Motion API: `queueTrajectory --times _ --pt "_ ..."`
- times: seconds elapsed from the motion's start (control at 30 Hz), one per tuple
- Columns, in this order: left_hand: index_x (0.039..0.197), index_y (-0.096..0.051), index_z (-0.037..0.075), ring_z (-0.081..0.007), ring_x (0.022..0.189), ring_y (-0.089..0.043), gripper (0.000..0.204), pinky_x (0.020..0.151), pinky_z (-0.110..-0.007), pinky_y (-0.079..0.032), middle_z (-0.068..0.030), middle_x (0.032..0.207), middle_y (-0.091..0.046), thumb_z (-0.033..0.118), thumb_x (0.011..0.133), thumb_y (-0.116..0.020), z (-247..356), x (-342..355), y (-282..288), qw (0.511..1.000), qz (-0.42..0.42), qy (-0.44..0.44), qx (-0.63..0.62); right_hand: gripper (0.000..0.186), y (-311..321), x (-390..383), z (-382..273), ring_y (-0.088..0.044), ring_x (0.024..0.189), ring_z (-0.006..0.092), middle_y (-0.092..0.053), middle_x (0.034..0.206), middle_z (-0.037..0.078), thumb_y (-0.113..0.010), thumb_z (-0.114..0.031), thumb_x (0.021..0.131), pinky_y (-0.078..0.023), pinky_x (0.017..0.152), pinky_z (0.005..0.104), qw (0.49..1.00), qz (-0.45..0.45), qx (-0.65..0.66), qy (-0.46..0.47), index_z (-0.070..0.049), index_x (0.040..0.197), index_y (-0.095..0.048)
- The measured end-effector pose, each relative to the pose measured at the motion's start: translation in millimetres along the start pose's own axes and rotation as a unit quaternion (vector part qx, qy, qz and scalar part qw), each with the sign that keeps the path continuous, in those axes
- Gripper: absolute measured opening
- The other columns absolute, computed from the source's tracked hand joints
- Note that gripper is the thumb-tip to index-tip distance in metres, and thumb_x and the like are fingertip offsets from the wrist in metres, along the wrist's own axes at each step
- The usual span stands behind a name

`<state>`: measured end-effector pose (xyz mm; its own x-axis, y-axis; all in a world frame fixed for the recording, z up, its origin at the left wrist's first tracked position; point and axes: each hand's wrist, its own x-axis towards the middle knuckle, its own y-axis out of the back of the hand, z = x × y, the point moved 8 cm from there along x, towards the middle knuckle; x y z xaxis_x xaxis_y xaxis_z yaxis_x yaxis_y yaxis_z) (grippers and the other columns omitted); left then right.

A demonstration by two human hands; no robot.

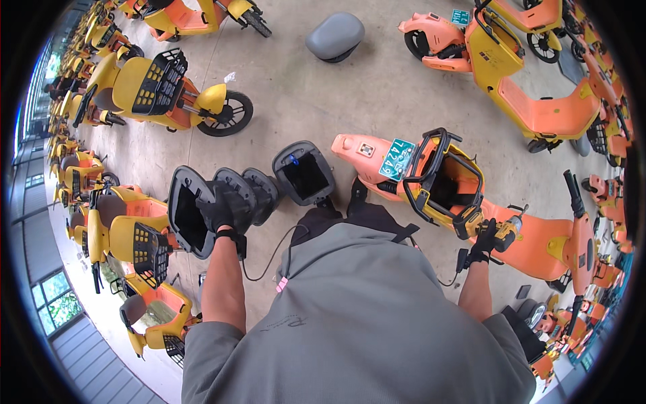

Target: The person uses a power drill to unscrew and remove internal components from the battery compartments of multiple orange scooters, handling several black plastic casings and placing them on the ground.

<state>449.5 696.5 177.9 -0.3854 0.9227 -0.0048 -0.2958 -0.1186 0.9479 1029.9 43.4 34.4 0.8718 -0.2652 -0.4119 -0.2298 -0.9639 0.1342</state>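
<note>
My left hand [216, 213], in a black glove, grips the near rim of a dark grey scooter seat [180, 190], whose hollow underside faces me. This seat leans at the end of a row of similar seats [235, 185]. In my gloved right hand [482, 241] is a yellow-and-black cordless drill [506, 236], held over the orange footboard of a scooter [538, 236]. That scooter has no seat on it; a black frame [431, 161] surrounds its open seat compartment. Another upturned seat [281, 168] rests by my feet.
A grey seat [334, 35] lies right side up on the concrete floor [289, 94]. Yellow-and-orange scooters stand around: one at the left [151, 87], one at the far right [505, 67], with rows behind. Thin cables hang beside both my forearms.
</note>
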Motion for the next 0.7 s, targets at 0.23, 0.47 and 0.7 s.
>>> queueTrajectory --times 0.23,0.47,0.7 --pt "0.133 -0.035 -0.004 -0.0387 0.119 -0.046 0.092 0.099 -0.042 -0.037 -0.0261 0.128 -0.047 0.062 0.074 -0.059 0.2 -6.6 -2.0 1.000 -0.003 0.003 -0.027 0.039 -0.5 6.9 5.3 -0.058 0.088 0.0141 -0.060 0.097 0.003 -0.063 -0.037 0.085 -0.047 0.076 0.0293 0.999 -0.028 0.020 0.000 -0.004 0.106 -0.057" --pt "0.135 -0.031 -0.005 -0.0389 0.120 -0.045 0.094 0.099 -0.042 -0.037 -0.0265 0.130 -0.044 0.060 0.074 -0.061 1.3 -12.4 -6.2 0.999 -0.006 0.004 -0.041 0.036 7.3 15.5 11.1 -0.058 0.091 0.0149 -0.059 0.101 0.003 -0.061 -0.032 0.087 -0.047 0.080 0.0307 0.998 -0.044 0.046 -0.009 -0.005 0.110 -0.055" --pt "0.126 -0.042 -0.002 -0.0400 0.111 -0.053 0.084 0.092 -0.043 -0.042 -0.0265 0.118 -0.055 0.063 0.075 -0.056 -1.8 -12.6 0.1 1.000 0.030 -0.008 0.004 0.040 10.0 14.5 14.4 -0.057 0.098 0.0171 -0.060 0.106 0.005 -0.061 -0.035 0.087 -0.045 0.085 0.0319 0.997 -0.054 0.044 -0.040 -0.006 0.113 -0.055"
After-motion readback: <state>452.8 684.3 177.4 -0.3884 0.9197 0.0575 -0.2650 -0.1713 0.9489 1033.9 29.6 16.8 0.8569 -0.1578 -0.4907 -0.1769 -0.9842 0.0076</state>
